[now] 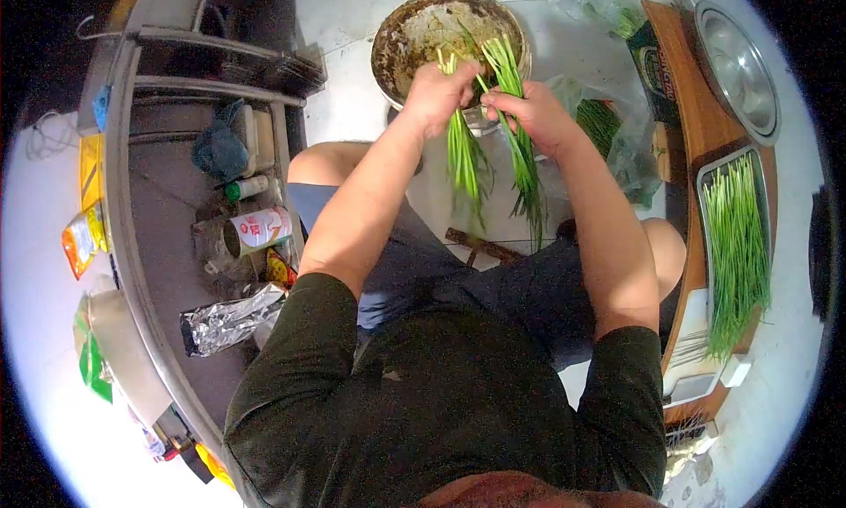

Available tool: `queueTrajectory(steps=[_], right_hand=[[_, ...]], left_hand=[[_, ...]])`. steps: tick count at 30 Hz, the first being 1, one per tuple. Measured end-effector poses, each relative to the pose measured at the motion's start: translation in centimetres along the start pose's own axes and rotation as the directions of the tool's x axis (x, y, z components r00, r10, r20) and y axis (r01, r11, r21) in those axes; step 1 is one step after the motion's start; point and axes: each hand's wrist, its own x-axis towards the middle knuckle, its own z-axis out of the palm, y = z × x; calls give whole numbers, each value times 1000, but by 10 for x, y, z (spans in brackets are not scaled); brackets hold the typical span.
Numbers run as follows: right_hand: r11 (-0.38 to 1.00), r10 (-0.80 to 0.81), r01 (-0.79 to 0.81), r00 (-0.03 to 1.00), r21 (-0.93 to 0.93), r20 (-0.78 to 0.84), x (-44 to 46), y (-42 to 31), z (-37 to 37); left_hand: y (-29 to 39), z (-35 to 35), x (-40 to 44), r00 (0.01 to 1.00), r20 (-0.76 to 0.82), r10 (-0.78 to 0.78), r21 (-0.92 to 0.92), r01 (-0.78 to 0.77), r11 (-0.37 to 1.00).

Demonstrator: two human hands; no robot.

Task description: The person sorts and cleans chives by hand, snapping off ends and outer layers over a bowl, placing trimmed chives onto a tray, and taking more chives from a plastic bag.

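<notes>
Both of my hands are over the near rim of a worn, brown-stained round basin (401, 45). My left hand (438, 96) is closed around a bunch of garlic chives (465, 160), with pale cut ends showing above the fist and green leaves hanging below. A second bunch of garlic chives (526, 177) is gripped in my right hand (535, 116), its stems pointing up and away over the basin. The two hands are close together, and my left fingertips reach toward the right bunch. Whether they pinch a single stalk is too small to tell.
On the right, a metal tray (705, 210) of long chives sits on a wooden bench (696, 94) beside a steel bowl (738, 72). Plastic bags (630, 160) with greens lie on the floor. A shelf (167, 186) at left holds a can (262, 229) and foil packaging (231, 321).
</notes>
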Motion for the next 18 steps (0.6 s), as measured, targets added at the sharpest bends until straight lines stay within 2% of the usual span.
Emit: queueTrajectory(steps=[3, 6, 9, 13, 14, 18], right_hand=[[1000, -10, 10, 1000, 15, -13, -2, -5, 1], [999, 15, -15, 1000, 32, -2, 0, -3, -2], [997, 38, -36, 999, 67, -18, -5, -9, 1], [999, 6, -6, 1000, 52, 1, -2, -5, -1], [999, -3, 3, 1000, 49, 10, -2, -5, -1], [998, 10, -11, 1000, 55, 6, -5, -10, 2]], left_hand=[[-4, -7, 10, 996, -72, 44, 67, -39, 997], [-1, -5, 14, 976, -215, 43, -120, -70, 990], [3, -3, 6, 987, -158, -13, -149, -11, 989], [-4, -4, -6, 998, 66, -22, 4, 22, 1000], [-3, -1, -9, 995, 103, 3, 91, -12, 996], [-1, 4, -6, 999, 42, -26, 37, 24, 999]])
